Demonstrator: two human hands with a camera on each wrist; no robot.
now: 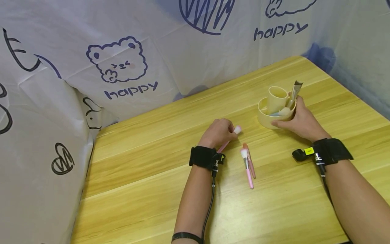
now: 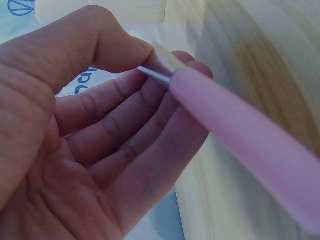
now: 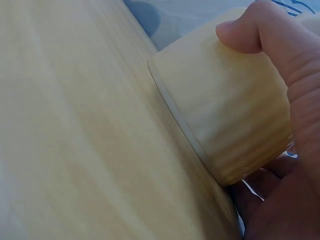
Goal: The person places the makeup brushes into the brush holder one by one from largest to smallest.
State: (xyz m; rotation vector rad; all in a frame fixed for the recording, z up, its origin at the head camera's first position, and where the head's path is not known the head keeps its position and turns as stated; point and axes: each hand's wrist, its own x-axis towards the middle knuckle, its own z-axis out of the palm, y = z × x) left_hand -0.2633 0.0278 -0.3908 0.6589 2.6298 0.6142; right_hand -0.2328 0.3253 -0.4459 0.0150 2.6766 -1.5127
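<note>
Between thumb and fingers, my left hand [image 1: 217, 133] pinches a makeup brush [image 2: 240, 140] near its metal collar. Its pink handle slants down toward the wrist, and white bristles stick out past the fingertips. My right hand [image 1: 301, 122] grips the side of a round cream brush holder [image 1: 265, 119], thumb on the near wall, other fingers partly hidden behind it. The holder stands upright on the table with a taller cup in its middle. Inside it are a flat dark-tipped brush [image 1: 294, 93] and a pale-headed brush [image 1: 284, 112] with a blue handle.
Two more brushes lie side by side on the wooden table [image 1: 137, 176]: a pink one with white bristles [image 1: 248, 174] and a dusky pink one [image 1: 251, 166]. Behind the table hangs a white cloth [image 1: 167, 61] with drawings. Cables run along both forearms.
</note>
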